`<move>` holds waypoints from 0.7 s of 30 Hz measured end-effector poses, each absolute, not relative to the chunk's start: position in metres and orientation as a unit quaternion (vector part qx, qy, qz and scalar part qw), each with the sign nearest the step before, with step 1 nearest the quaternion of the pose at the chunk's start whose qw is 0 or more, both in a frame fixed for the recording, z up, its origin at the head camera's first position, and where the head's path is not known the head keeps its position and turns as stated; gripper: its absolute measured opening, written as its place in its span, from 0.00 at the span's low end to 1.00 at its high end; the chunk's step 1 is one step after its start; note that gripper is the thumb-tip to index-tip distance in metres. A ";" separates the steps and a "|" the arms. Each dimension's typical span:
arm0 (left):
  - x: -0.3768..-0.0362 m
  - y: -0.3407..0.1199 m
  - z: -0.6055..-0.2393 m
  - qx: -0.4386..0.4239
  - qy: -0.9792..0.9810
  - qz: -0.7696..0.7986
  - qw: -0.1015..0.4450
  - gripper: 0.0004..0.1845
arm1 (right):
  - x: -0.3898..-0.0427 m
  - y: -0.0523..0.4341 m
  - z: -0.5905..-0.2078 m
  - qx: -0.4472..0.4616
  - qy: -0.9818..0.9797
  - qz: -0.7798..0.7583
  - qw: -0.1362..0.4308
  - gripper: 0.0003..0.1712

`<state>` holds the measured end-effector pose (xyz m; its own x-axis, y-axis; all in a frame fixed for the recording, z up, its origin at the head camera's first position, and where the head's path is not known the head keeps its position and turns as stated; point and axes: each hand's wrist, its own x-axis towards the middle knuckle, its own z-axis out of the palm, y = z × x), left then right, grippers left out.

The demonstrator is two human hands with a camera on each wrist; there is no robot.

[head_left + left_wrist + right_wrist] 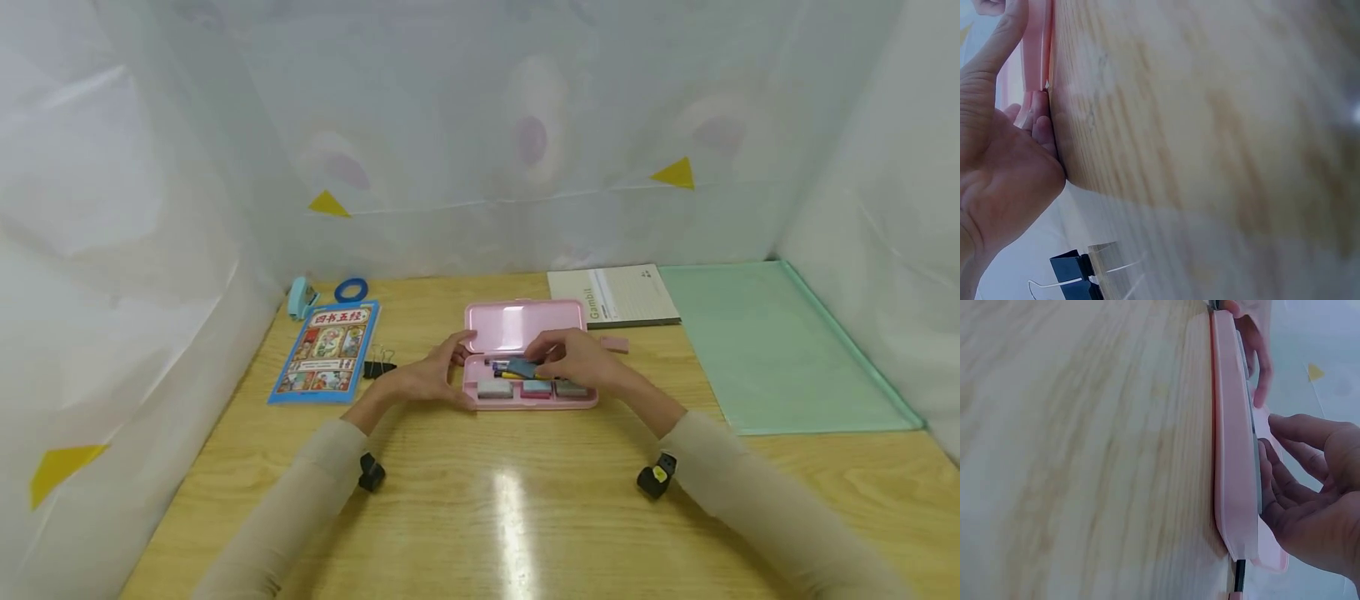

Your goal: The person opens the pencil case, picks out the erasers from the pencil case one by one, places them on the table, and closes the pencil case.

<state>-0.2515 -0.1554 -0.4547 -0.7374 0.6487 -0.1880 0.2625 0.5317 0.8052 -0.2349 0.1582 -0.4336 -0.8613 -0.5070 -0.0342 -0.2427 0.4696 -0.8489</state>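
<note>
An open pink pencil case lies mid-table with its lid folded back. Several small erasers fill its front row, and pens lie behind them. My left hand grips the case's left end, thumb up against the lid edge; the left wrist view shows the hand against the pink edge. My right hand hovers over the tray, its fingertips touching a blue-grey block lying on the pens. In the right wrist view its fingers are loosely bent at the case, thumb apart.
A picture book, a black binder clip, a blue tape ring and a light-blue stapler lie to the left. A notebook, a loose pink eraser and a green mat lie to the right. White sheets surround the table.
</note>
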 end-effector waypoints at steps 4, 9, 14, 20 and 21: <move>-0.253 -0.156 -0.453 0.272 0.842 0.398 0.242 0.64 | -0.237 0.150 -0.436 -0.220 0.862 -0.441 0.120 0.11; -0.254 -0.155 -0.455 0.269 0.841 0.400 0.247 0.64 | -0.236 0.141 -0.436 -0.224 0.876 -0.416 0.092 0.08; -0.252 -0.155 -0.454 0.267 0.840 0.403 0.247 0.64 | -0.232 0.133 -0.434 -0.213 0.885 -0.408 0.074 0.06; -0.253 -0.155 -0.454 0.265 0.840 0.405 0.244 0.64 | -0.232 0.124 -0.433 -0.203 0.900 -0.382 0.052 0.07; -0.254 -0.155 -0.454 0.267 0.839 0.406 0.243 0.64 | -0.233 0.123 -0.434 -0.202 0.902 -0.380 0.048 0.07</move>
<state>-0.2537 -0.1552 -0.4543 -0.7393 0.6454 -0.1920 0.2500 0.5278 0.8117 -0.2326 0.1235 -0.4337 -0.9141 -0.4001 0.0657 -0.3266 0.6303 -0.7044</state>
